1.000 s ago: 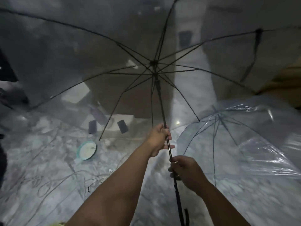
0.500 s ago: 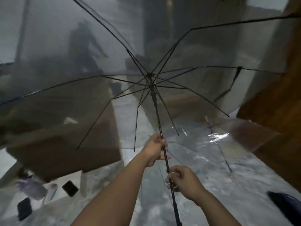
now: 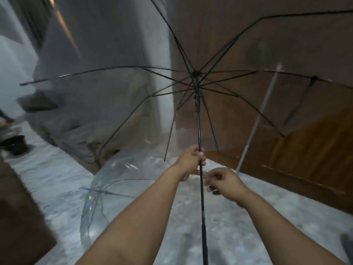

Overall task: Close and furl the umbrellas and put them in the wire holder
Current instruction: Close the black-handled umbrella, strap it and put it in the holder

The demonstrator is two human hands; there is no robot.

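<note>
With the left hand (image 3: 191, 159) wrapped round the open clear umbrella's thin black shaft (image 3: 199, 131) and the right hand (image 3: 221, 181) loosely curled beside it holding nothing, the canopy could swing into the wooden door (image 3: 286, 150).

Marble floor (image 3: 248, 217), seemingly wooden door (image 3: 286, 44)

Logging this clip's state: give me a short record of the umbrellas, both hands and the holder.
held umbrella: open, ribs spread, clear canopy
shaft: black, gripped by left hand
right hand: beside shaft, fingers curled, contact unclear
second umbrella: clear, open, lying on floor
wire holder: not in view
</note>
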